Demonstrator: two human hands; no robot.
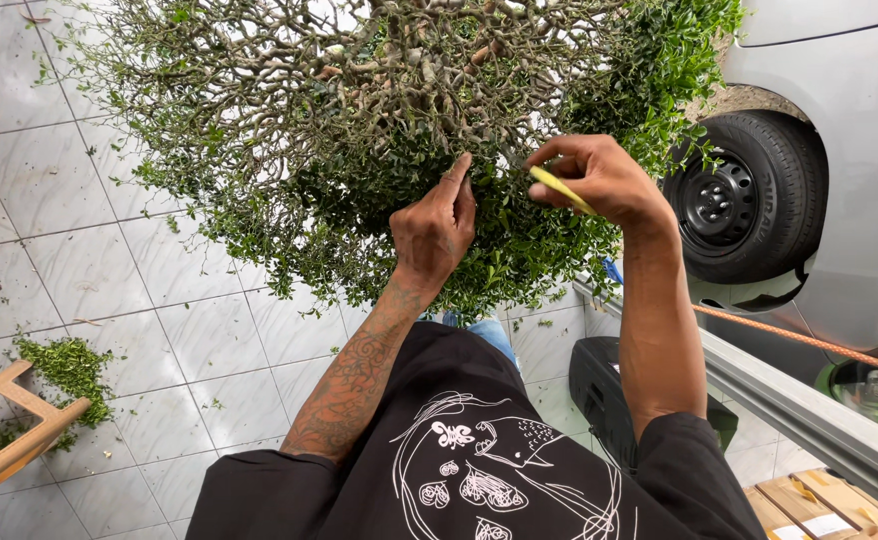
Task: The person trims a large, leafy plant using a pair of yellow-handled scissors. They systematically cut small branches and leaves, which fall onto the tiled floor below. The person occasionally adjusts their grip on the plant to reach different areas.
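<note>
Left hand: I see my left hand (pixel 437 228) at the centre of the frame, fingers loosely together and pressed into the leaves, forefinger raised; it clamps on nothing that I can make out.
Right hand: my right hand (pixel 599 180), just right of centre, has its fingers pinched shut on a yellow handle (pixel 562 190); the working end of the tool is hidden in the leaves.
Shrub: the small-leaved shrub (pixel 359 120) fills the upper half of the frame, bare twisted branches at the top, dense green foliage lower, where both hands meet it.
Clippings: a pile of cut leaves (pixel 71 368) lies on the tiled floor (pixel 89 260) at lower left, beside a wooden stool (pixel 4 435).
Car: a grey car's wheel (pixel 749 195) sits at upper right.
</note>
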